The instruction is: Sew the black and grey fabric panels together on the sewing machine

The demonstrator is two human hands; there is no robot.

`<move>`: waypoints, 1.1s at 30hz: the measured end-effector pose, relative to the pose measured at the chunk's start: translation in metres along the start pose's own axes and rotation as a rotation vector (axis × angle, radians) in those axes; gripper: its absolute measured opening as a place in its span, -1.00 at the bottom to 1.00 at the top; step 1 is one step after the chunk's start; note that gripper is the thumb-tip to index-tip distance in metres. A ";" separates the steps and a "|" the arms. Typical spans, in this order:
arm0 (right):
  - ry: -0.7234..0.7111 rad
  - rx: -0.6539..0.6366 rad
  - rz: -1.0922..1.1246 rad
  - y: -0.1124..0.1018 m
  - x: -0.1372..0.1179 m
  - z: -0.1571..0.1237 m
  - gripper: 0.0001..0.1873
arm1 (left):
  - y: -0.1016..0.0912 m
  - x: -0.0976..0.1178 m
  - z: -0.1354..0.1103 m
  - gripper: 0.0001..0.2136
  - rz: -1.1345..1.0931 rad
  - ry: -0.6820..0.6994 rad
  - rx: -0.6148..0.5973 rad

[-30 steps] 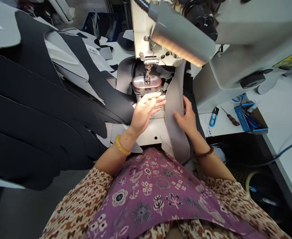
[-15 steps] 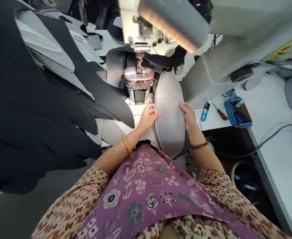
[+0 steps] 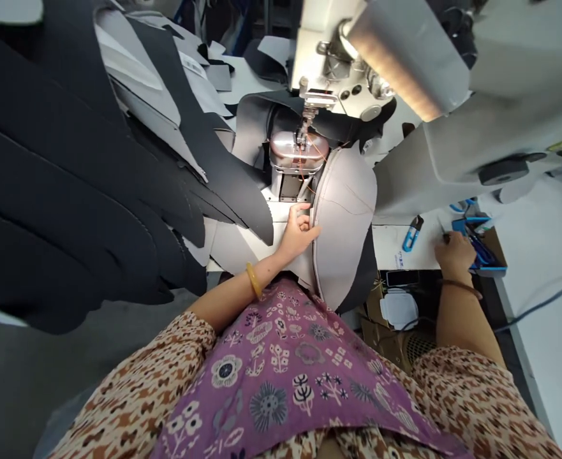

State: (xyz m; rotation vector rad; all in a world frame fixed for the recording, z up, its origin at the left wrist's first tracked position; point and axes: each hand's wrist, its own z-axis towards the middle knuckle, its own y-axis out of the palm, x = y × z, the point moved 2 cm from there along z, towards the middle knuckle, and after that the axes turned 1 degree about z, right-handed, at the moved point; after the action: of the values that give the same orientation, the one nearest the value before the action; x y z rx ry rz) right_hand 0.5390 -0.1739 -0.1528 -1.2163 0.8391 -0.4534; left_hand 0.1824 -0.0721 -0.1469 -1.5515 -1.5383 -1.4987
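My left hand [image 3: 300,233] is closed on the left edge of a curved light-grey fabric panel [image 3: 345,217], thumb on top. Dark material shows beneath the panel's right side, and loose orange thread [image 3: 352,201] trails across its face. My right hand [image 3: 455,254] is off the panel, over on the white tabletop. Its fingers are curled round an awl whose brown handle they cover; the thin metal shaft [image 3: 441,225] points away. Beside the panel stands the sewing machine's post bed [image 3: 298,150], under the needle and presser foot [image 3: 305,121].
Dark fabric pieces [image 3: 84,210] are heaped on the left. Right of the panel lie a blue cutter [image 3: 412,233] and a blue box of tools [image 3: 499,271]. The machine's arm [image 3: 453,150] and lit lamp [image 3: 409,57] overhang the right side.
My right hand has let go of the panel's right edge and moved right onto the awl. My left hand keeps its hold on the panel. The whole view has shifted.
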 end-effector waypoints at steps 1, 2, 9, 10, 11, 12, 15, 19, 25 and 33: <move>-0.015 0.052 0.033 -0.002 -0.003 -0.003 -0.85 | 0.000 0.001 -0.001 -0.57 0.000 0.000 -0.001; -0.029 0.102 0.074 -0.004 -0.009 -0.008 -0.86 | -0.001 0.001 -0.002 -0.57 0.000 0.001 0.000; -0.404 -0.194 0.365 0.003 -0.116 -0.095 -0.55 | -0.001 -0.002 0.005 -0.58 -0.073 -0.090 -0.047; -0.513 -0.234 0.414 0.005 -0.134 -0.110 -0.55 | -0.001 -0.002 0.006 -0.61 -0.078 -0.113 -0.074; -0.610 -0.270 0.470 0.007 -0.150 -0.123 -0.54 | -0.001 -0.002 0.007 -0.66 -0.085 -0.128 -0.100; -0.684 -0.282 0.507 0.009 -0.163 -0.133 -0.55 | -0.001 -0.001 0.008 -0.71 -0.095 -0.134 -0.125; -0.774 -0.230 0.521 0.013 -0.184 -0.147 -0.59 | -0.001 0.004 0.010 -0.86 -0.135 -0.106 -0.161; -0.781 -0.148 0.382 0.012 -0.187 -0.147 -0.62 | 0.000 0.008 0.011 -0.80 -0.129 -0.101 -0.175; -0.796 -0.099 0.147 0.005 -0.189 -0.147 -0.64 | 0.000 0.002 0.016 -0.72 -0.102 -0.074 -0.180; -0.781 -0.144 0.091 0.003 -0.192 -0.146 -0.64 | -0.001 0.002 0.018 -0.71 -0.131 -0.033 -0.179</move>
State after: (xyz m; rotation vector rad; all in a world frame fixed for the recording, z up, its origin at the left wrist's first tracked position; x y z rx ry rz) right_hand 0.3061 -0.1291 -0.1106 -1.3366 0.2505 0.1699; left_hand 0.1878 -0.0550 -0.1507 -1.6072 -1.5882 -1.7331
